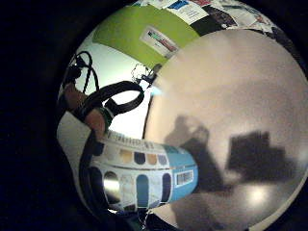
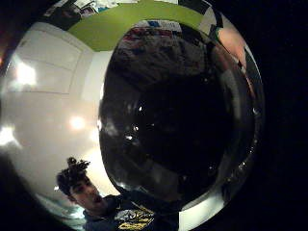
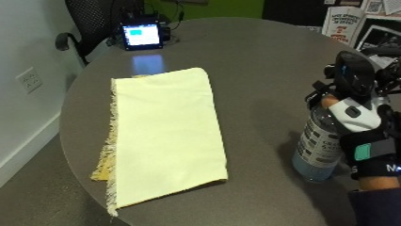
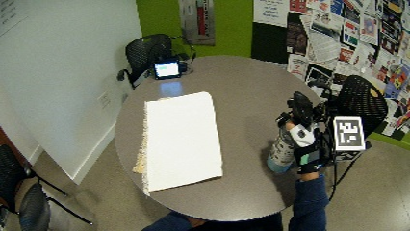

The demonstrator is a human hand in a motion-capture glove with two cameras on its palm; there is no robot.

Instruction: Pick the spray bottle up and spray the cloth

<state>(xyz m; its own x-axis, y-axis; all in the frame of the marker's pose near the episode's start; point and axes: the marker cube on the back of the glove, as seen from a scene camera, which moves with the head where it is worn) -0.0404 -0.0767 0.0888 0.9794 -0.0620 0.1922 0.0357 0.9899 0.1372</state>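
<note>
Now, from the outside view, your gloved right hand (image 3: 363,141) is wrapped around the spray bottle (image 3: 319,141), fingers curled about its neck just under the black trigger head; the bottle looks upright, and I judge its base to be on the counter (image 3: 263,70) or barely off it, near the edge closest to you. That high grip makes sense, since it puts a finger within reach of the trigger. The pale yellow cloth (image 3: 166,134) lies flat and spread out well apart from the bottle, across the counter, its frayed edge turned away from your hand, so a broad face is open to spray. A small lit screen (image 3: 143,35) stands at the far rim. The wide outside view shows the same layout: bottle beside your hand, cloth (image 4: 181,139) well clear. In the little-finger-side palm view the bottle's label (image 1: 144,175) fills the space nearest the palm. The thumb-side palm view is mostly blocked by a dark rounded mass, likely the bottle.
</note>
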